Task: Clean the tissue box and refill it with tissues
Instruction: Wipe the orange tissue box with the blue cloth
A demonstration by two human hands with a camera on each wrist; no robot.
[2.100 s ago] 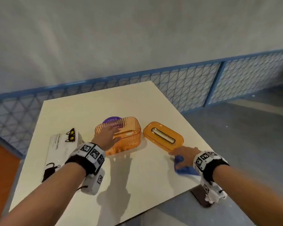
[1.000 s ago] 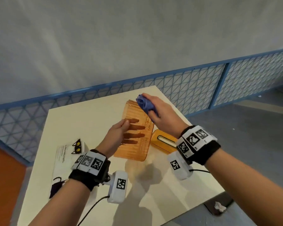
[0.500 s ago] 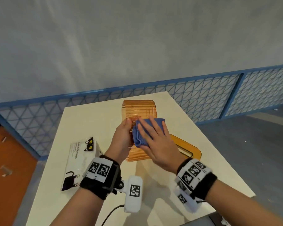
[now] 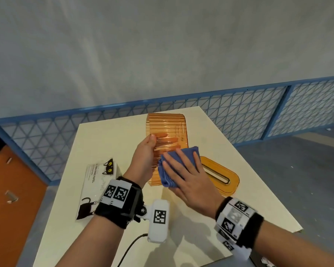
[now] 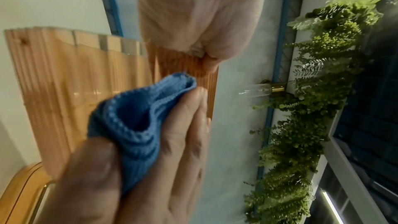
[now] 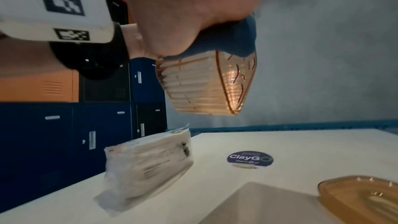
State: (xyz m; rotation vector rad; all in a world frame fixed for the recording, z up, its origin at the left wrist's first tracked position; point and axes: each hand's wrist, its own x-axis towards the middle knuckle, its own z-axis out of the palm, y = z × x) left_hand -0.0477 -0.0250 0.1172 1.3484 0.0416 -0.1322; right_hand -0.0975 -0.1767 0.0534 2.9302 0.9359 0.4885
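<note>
My left hand (image 4: 144,158) grips the orange ribbed tissue box (image 4: 167,128) and holds it tilted above the table; its fingers show through the translucent wall. My right hand (image 4: 185,176) presses a folded blue cloth (image 4: 165,175) against the box's near lower side, fingers spread flat over it. In the left wrist view the cloth (image 5: 137,117) is bunched between the right thumb and fingers against the box (image 5: 64,83). The orange lid (image 4: 222,176) with its slot lies flat on the table to the right. A white tissue pack (image 4: 96,182) with cat prints lies at the left.
The cream table (image 4: 114,135) has a round purple sticker (image 6: 249,158) beyond the pack (image 6: 146,164). A blue mesh fence (image 4: 239,105) runs behind the table. Orange and blue lockers (image 6: 64,125) stand to the left. A cable hangs from my left wrist camera (image 4: 159,220).
The box was lifted off the table and the cloth brought onto it. In the last half second the right hand slid the cloth down toward the box's near end.
</note>
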